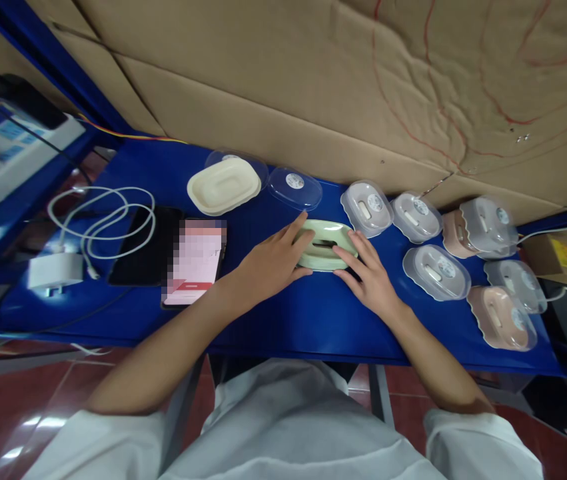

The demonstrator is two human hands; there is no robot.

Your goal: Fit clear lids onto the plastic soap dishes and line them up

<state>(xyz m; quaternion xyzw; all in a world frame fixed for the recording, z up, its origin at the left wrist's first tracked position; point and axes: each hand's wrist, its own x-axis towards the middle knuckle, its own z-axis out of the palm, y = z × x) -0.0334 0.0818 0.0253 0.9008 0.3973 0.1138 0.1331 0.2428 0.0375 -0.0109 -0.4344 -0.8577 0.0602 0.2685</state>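
A pale green oval dish (324, 256), which looks like a soap dish, sits on the blue table in front of me. A dark slot shows in its middle. My left hand (283, 252) grips its left end, with the thumb along the near side and fingers over the far rim. On the right end, my right hand (367, 272) holds the dish, one finger reaching in by the slot. Just behind it lies a transparent lid (308, 193) with a round sticker. Farther left, a cream dish (220, 190) overlaps another transparent lid (258, 164).
Several lidded dishes, such as a white one (369, 217) and a pink one (496, 327), stand on the right. A phone (198, 260), a dark flat device (138, 257) and a charger (56, 270) with a looped white cable lie left. Cardboard (263, 80) lines the back.
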